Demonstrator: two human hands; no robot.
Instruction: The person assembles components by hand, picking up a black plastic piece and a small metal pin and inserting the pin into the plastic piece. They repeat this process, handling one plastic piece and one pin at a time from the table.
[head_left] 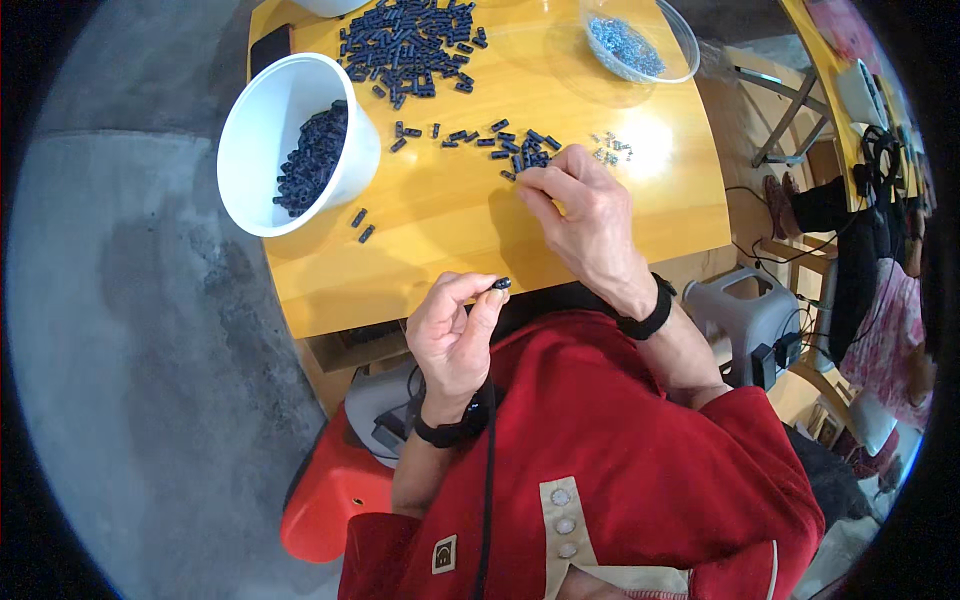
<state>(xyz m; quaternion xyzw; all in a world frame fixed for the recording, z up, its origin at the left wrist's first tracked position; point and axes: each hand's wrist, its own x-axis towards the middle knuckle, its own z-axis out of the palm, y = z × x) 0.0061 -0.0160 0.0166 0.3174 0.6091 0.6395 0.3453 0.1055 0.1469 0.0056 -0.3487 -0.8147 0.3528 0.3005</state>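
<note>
Between the thumb and forefinger of my left hand (455,335) is a small black cylindrical part (502,284), held just past the table's near edge. My right hand (590,215) reaches over the table, its fingertips drawn together at the near side of a loose group of similar black parts (517,150). What those fingertips hold, if anything, is hidden. Just beyond that hand lies a small scatter of shiny metal pieces (612,150). Two more black cylinders (363,226) rest apart, close to the white bucket.
A white bucket (365,150) partly filled with black parts stands at the left of the yellow table (440,230). Behind is a large black heap (410,45); at far right, a clear bowl (680,70) of small metal pieces. A grey stool (735,300) stands right, and another person sits beyond.
</note>
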